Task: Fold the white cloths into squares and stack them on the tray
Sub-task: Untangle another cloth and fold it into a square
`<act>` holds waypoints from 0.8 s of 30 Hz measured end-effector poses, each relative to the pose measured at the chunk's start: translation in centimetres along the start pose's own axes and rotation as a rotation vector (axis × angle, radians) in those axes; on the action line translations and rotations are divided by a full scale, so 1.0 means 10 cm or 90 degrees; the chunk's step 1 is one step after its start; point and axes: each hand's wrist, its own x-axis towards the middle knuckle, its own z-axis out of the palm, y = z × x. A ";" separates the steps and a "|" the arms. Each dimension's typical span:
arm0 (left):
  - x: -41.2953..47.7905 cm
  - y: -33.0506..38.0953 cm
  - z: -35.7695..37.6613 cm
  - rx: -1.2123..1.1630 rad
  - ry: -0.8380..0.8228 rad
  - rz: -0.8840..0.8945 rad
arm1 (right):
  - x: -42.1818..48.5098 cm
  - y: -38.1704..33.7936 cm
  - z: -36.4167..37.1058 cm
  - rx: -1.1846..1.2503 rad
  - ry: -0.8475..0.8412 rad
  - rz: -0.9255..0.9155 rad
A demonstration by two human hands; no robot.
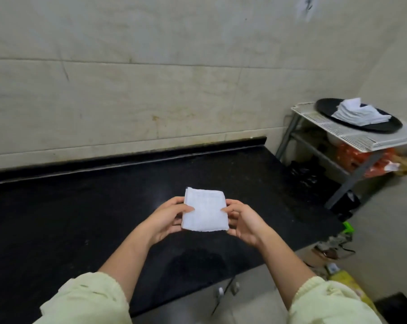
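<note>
- A black surface [104,206] ran along a pale tiled wall [151,90]; the tray [326,106], dark and oval, sat on a white wire rack [352,136] beyond the surface's end
- The folded cloth [204,211], already a near-square pad, was well apart from the tray, to its left and nearer the person, held just above the surface
- A stack of cloths [359,112] lay on the tray, somewhat loose and slanting
- The left hand [167,218] pinched the cloth's edge farther from the tray, thumb on top and fingers curled beneath; the right hand [244,220] pinched the edge nearer the tray the same way
- Both forearms reached forward, with the palms turned in to face each other across the cloth
- The step in hand looked like carrying the finished square over to the tray; doing it well probably meant keeping the layers pinched flat so no fold sprang open, then laying it squarely on the stack rather than dropping it
- The stack's lean suggested it might slide if the new cloth landed off-centre
</note>
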 end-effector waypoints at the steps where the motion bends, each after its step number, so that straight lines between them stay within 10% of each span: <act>1: 0.08 0.06 0.21 0.005 -0.014 0.003 | -0.05 -0.09 -0.19 0.007 0.009 -0.009; 24: 2.20 1.86 3.23 0.074 -0.209 0.097 | 0.22 -2.55 -3.02 0.049 0.121 -0.210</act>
